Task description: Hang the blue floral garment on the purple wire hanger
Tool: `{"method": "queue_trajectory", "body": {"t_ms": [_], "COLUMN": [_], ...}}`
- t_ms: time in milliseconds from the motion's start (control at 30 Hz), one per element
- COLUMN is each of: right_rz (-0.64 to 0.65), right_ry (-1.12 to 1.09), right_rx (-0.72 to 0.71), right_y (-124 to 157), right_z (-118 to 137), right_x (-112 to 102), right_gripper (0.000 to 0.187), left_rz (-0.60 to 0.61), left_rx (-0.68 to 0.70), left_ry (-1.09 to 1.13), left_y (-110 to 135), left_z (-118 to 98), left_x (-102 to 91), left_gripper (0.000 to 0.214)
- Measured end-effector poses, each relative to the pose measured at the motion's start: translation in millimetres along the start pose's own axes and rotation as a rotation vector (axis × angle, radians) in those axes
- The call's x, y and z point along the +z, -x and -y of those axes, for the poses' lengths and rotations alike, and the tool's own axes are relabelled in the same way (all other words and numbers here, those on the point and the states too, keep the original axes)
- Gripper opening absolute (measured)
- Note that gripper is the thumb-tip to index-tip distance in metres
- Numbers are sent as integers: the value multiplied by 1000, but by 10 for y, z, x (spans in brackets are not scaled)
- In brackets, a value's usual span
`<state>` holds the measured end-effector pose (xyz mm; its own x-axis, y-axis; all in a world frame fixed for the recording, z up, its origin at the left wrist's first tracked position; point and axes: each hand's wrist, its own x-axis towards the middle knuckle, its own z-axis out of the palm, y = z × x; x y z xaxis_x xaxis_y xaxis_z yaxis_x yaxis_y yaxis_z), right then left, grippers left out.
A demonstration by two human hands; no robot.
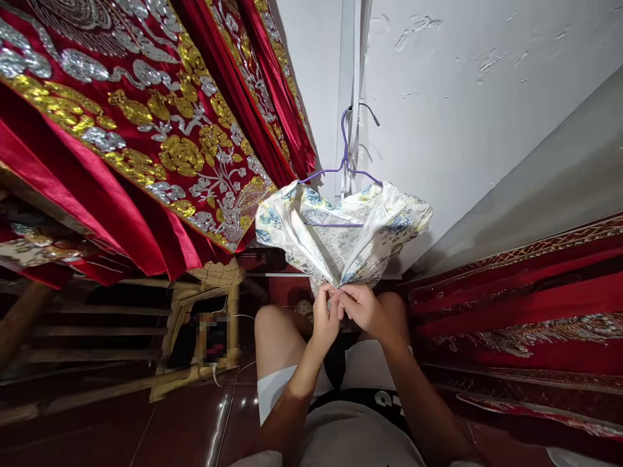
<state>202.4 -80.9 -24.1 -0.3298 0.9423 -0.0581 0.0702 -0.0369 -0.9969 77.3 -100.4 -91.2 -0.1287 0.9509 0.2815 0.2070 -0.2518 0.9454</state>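
Note:
A white garment with a blue and yellow flower print (341, 230) hangs on a purple wire hanger (343, 152) against the white wall. Both my hands meet at the garment's front opening, low down. My left hand (325, 318) pinches the left edge of the cloth. My right hand (360, 308) pinches the right edge, fingers closed on the fabric. My knees show just below the hands.
Red robes with gold and silver embroidery (146, 130) hang at the left, and more red embroidered cloth (525, 305) lies at the right. A bamboo chair (204, 324) stands low on the left over a dark red tiled floor (185, 428).

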Motion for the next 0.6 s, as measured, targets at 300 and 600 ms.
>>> {"method": "queue_trajectory", "body": {"t_ms": [300, 600], "right_rz": [-194, -237], "right_ry": [-127, -113], "right_rx": [-147, -263], "right_y": [-800, -761], "right_z": [1101, 1328], "right_x": [-429, -357], "right_gripper": [25, 24], "left_rz": [157, 264], "left_rx": [67, 356], "left_ry": [-112, -166], "left_y": [-48, -775], "left_z": [101, -245], "left_x": [61, -199], "left_gripper": [17, 13]}}
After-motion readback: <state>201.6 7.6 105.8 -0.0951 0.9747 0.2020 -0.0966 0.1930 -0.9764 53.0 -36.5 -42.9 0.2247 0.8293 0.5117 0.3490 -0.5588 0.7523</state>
